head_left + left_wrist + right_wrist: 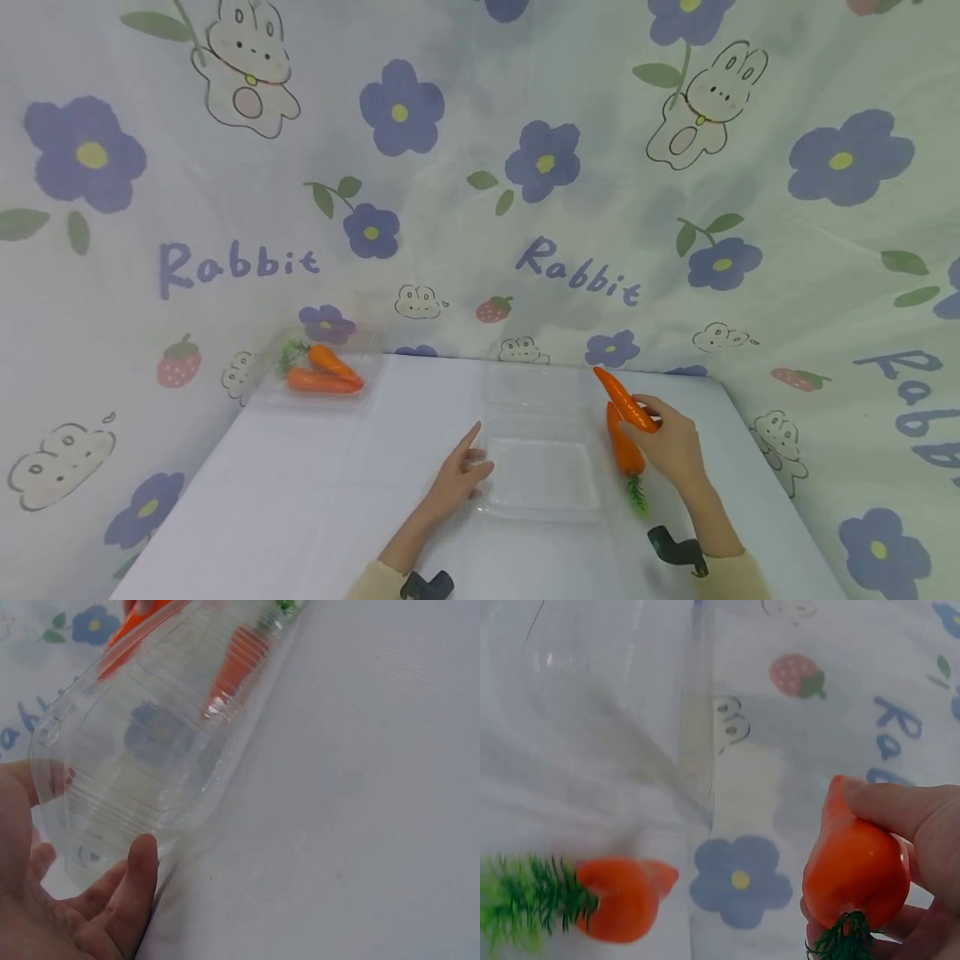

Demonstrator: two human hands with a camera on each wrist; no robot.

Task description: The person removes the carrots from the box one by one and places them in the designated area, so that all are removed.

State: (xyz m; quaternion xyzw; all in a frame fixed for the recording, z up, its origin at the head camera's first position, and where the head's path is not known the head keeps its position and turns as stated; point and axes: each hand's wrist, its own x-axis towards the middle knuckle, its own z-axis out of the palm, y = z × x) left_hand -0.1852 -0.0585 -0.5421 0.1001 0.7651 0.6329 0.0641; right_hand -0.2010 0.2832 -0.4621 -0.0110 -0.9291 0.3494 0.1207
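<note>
Backdrop (465,250): hung cloth, printed with rabbits and flowers.
Table (300,483): white, smooth covering.
Open box (540,517): clear ribbed plastic, laid flat between both hands, presumably for reach from either.
Far box (375,337): clear, at the far left; two carrots (322,381) inside, side by side.
Right hand (671,442): thumb and fingers closed round the held carrot (626,398), raised, at its thick leafy end, probably the surest purchase; glossy, tapered, tip pointing away.
Left hand (453,483): loosely spread at the open box's left rim, index extended, seemingly to steady it; no firm grip shows.
Loose carrot (624,446): just right of the open box; feathery green top nearest the person.
</note>
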